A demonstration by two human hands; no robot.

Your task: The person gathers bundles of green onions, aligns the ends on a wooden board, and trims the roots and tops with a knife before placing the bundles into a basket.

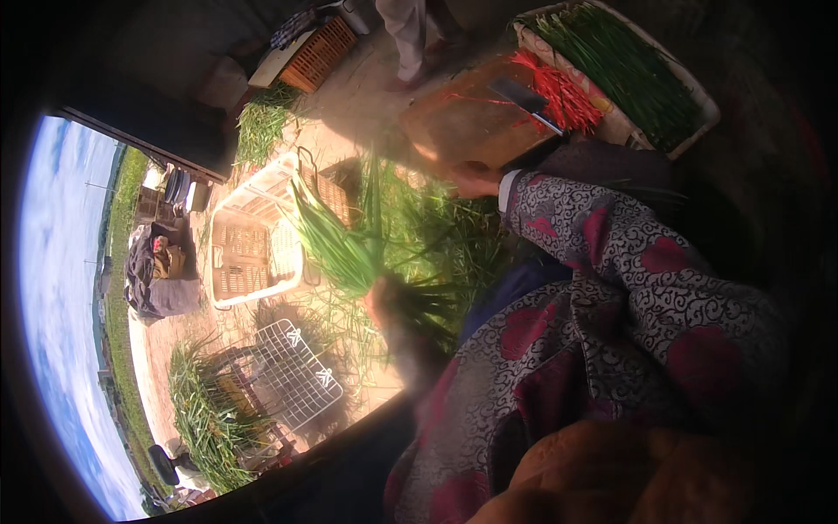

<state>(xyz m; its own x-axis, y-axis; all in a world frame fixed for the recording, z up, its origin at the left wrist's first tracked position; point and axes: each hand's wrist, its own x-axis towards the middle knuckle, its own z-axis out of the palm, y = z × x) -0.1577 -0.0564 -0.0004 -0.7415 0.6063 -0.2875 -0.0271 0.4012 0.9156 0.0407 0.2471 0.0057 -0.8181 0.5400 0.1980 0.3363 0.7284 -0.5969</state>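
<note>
My left hand point(380, 301) is closed around a bunch of long, flat green leaves point(340, 252), like chives. The leaves fan out towards a white plastic crate point(257, 298), with darker ends on the other side of the hand. My right hand point(474, 181), blurred, is beside the near edge of a brown board point(452, 124); its fingers are hard to make out. On the board lie a cleaver point(517, 95) and a bundle of red ties point(566, 98). Loose greens point(452, 229) lie heaped between my hands.
A lined crate of long greens point(615, 72) stands beyond the board. A white wire rack point(298, 373) stands beside a heap of greens point(209, 419). An orange crate point(321, 56) and another person's legs point(402, 33) are farther off. Dark bags point(154, 275) sit beyond the white crate.
</note>
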